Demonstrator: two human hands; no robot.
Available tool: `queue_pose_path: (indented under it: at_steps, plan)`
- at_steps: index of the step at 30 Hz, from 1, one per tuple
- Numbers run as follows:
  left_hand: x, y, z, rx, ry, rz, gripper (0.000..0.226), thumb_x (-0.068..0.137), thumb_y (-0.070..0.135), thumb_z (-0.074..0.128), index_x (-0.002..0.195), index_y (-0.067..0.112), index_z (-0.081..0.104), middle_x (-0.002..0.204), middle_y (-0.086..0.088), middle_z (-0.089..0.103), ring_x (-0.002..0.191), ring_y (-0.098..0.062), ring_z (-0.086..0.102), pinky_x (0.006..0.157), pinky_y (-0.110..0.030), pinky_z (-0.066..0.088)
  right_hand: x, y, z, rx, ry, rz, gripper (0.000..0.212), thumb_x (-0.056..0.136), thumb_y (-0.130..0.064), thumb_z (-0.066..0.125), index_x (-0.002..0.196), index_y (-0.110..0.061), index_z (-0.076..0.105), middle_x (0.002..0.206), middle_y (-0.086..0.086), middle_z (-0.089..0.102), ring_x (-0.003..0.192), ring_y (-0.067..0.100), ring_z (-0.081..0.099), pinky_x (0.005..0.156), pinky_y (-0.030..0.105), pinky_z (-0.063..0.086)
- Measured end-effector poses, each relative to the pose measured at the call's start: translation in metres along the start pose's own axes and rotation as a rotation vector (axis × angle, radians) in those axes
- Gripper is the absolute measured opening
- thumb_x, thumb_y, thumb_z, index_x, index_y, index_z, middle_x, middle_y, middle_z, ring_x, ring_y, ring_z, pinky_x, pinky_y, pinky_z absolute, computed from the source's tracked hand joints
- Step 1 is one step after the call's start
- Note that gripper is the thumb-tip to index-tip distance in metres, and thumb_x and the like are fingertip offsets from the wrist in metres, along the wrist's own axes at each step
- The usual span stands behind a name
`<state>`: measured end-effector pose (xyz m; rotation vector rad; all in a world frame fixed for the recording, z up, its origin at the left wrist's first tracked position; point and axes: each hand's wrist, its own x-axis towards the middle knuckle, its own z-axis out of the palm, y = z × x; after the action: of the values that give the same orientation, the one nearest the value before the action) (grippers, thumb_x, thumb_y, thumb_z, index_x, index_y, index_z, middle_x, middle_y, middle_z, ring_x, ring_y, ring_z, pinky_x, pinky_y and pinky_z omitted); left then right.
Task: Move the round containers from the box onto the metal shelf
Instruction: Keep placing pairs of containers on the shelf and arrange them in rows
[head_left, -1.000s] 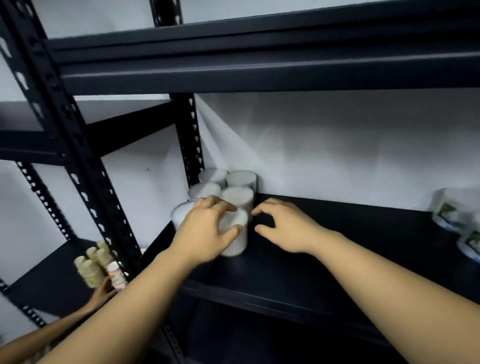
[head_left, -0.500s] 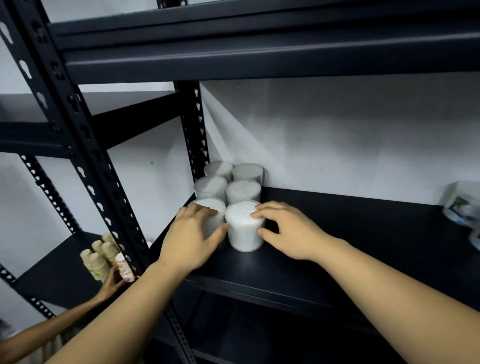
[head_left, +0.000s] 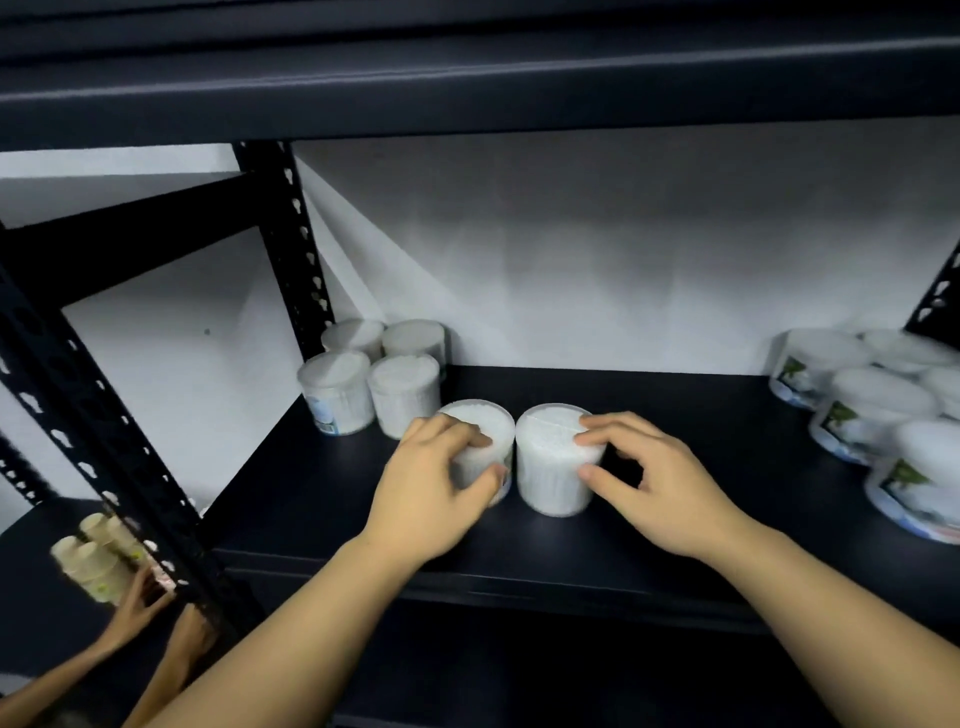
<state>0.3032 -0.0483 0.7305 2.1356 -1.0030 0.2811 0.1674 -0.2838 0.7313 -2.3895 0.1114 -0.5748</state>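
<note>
Head view — hands (head_left: 434, 483) on containers (head_left: 556, 457)

On the metal shelf (head_left: 675, 415), two round containers (head_left: 553, 457) stand side by side at frame centre, the left hand (head_left: 431, 488) on the left one, the right hand (head_left: 654, 483) on the right. Four more containers (head_left: 374, 374) cluster behind them to the upper left, near the upright post (head_left: 291, 249). Other tubs (head_left: 872, 410) sit at the right edge.

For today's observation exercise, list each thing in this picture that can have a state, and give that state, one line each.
Left hand: grips the left front container.
Right hand: fingers curled round the right front container.
Left front container: upright on the shelf, lid on.
Right front container: upright, lid on.
Four back containers: upright, grouped in the corner.
Metal shelf: partly stocked.
</note>
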Motion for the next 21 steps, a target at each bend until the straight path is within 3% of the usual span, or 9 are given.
queue_pose_path:
  at_steps: [3, 6, 9, 12, 14, 17, 21]
  plan:
    - [0.004, 0.016, 0.016, -0.103, -0.012, 0.039, 0.026, 0.082, 0.049, 0.067, 0.097, 0.029, 0.072, 0.104, 0.023, 0.064, 0.106, -0.005, 0.057, 0.091, -0.011, 0.040, -0.017, 0.009, -0.019, 0.045, 0.069, 0.042, 0.018, 0.093, -0.028, 0.068, 0.110, -0.031, 0.073, 0.126, -0.022, 0.062, 0.125, 0.003, 0.056, 0.106, 0.033, 0.046]
    - [0.007, 0.032, 0.029, -0.189, -0.009, 0.058, 0.015, 0.089, 0.042, 0.068, 0.088, 0.029, 0.075, 0.101, 0.021, 0.068, 0.107, -0.008, 0.061, 0.092, -0.021, 0.047, -0.031, 0.014, -0.033, 0.102, 0.142, 0.089, 0.012, 0.095, -0.022, 0.067, 0.097, -0.031, 0.075, 0.120, -0.018, 0.066, 0.122, 0.006, 0.060, 0.101, 0.037, 0.049]
    - [0.010, 0.041, 0.039, -0.315, 0.000, 0.023, 0.003, 0.089, 0.028, 0.076, 0.091, 0.029, 0.078, 0.108, 0.019, 0.070, 0.112, -0.008, 0.063, 0.093, -0.024, 0.049, -0.038, 0.016, -0.041, 0.165, 0.212, 0.168, 0.011, 0.091, -0.020, 0.071, 0.090, -0.030, 0.074, 0.118, -0.017, 0.065, 0.115, 0.005, 0.062, 0.095, 0.031, 0.052]
    - [0.009, 0.043, 0.046, -0.433, 0.067, -0.094, 0.040, 0.080, 0.024, 0.084, 0.115, 0.033, 0.066, 0.124, 0.016, 0.058, 0.118, -0.005, 0.060, 0.096, -0.022, 0.048, -0.039, 0.015, -0.039, 0.222, 0.292, 0.298, 0.028, 0.084, -0.024, 0.079, 0.107, -0.033, 0.065, 0.120, -0.013, 0.057, 0.109, 0.004, 0.063, 0.087, 0.024, 0.053]
    - [0.009, 0.046, 0.047, -0.494, 0.076, -0.268, 0.056, 0.075, 0.030, 0.087, 0.121, 0.032, 0.055, 0.124, 0.013, 0.054, 0.111, -0.001, 0.060, 0.089, -0.019, 0.049, -0.038, 0.017, -0.036, 0.273, 0.358, 0.478, 0.040, 0.079, -0.031, 0.082, 0.111, -0.029, 0.058, 0.115, -0.007, 0.060, 0.101, 0.007, 0.065, 0.086, 0.030, 0.056]
    - [0.009, 0.049, 0.050, -0.552, 0.069, -0.403, 0.055, 0.076, 0.029, 0.087, 0.117, 0.023, 0.052, 0.115, 0.010, 0.060, 0.097, 0.006, 0.062, 0.072, -0.011, 0.050, -0.036, 0.021, -0.034, 0.426, 0.366, 0.662, 0.032, 0.079, -0.033, 0.082, 0.102, -0.022, 0.063, 0.103, 0.003, 0.068, 0.097, 0.020, 0.068, 0.089, 0.045, 0.059]
    - [0.013, 0.043, 0.052, -0.681, 0.052, -0.439, 0.041, 0.081, 0.019, 0.083, 0.113, 0.022, 0.057, 0.113, 0.009, 0.066, 0.103, 0.000, 0.064, 0.075, -0.010, 0.050, -0.029, 0.026, -0.040, 0.557, 0.327, 0.685, 0.018, 0.088, -0.022, 0.072, 0.105, -0.020, 0.067, 0.106, 0.004, 0.072, 0.107, 0.023, 0.067, 0.094, 0.043, 0.057]
